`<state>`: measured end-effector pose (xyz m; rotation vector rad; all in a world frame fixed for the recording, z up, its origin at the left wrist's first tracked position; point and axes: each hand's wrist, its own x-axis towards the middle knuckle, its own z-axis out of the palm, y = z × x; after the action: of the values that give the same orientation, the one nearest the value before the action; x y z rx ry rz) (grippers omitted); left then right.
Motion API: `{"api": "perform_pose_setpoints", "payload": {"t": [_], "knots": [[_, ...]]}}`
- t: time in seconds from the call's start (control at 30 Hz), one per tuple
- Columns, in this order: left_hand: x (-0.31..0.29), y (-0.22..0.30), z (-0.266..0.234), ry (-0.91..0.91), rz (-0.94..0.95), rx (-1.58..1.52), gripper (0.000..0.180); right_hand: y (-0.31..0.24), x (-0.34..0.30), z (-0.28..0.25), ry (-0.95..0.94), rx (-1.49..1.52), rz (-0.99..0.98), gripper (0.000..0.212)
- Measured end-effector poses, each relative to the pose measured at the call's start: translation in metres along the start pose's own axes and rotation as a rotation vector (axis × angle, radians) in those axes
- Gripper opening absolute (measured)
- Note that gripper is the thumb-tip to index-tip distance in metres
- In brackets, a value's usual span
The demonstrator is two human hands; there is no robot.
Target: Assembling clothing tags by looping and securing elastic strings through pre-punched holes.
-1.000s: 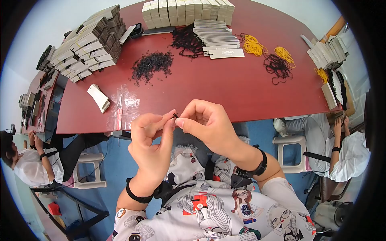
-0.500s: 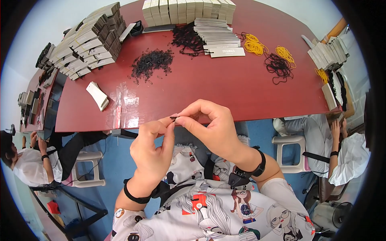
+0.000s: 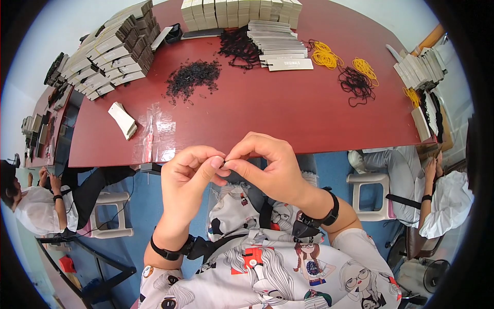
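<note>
My left hand point(image 3: 188, 177) and my right hand point(image 3: 270, 167) meet fingertip to fingertip just off the table's near edge. Each thumb and forefinger is pinched together. Between them is a small black piece point(image 3: 224, 163), almost wholly covered by the fingertips, so its exact kind does not show. Beyond the hands, on the dark red table point(image 3: 267, 113), lies a loose heap of small black wire pins point(image 3: 193, 78). Farther back, a fanned row of pale tags point(image 3: 290, 64) has a tangle of black cords point(image 3: 239, 49) at its left end.
Banded tag stacks point(image 3: 110, 56) rise at the far left. A few white tags point(image 3: 122, 120) lie beside clear tape point(image 3: 154, 136). Yellow cord point(image 3: 325, 55) and black cord point(image 3: 356, 86) lie at right. Seated people work at left point(image 3: 43, 208) and right point(image 3: 445, 198).
My left hand has shifted slightly left and turned, its thumb now over the fingertips. The black piece, plainer before, is mostly covered. My right hand has dropped a little, still pinching.
</note>
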<state>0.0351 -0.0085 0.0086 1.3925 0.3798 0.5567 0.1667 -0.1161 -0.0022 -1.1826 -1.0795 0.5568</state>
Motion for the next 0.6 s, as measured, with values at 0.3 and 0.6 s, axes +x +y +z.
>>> {"api": "perform_pose_setpoints", "payload": {"t": [0.3,0.6], "knots": [[0.001,-0.012,0.009,0.119,0.05,0.011,0.009,0.008,0.005,-0.009,0.117,-0.358,-0.091,0.006],[-0.005,-0.016,0.023,0.271,0.18,0.232,0.007,0.01,-0.004,0.005,0.008,0.47,0.554,0.018]]}}
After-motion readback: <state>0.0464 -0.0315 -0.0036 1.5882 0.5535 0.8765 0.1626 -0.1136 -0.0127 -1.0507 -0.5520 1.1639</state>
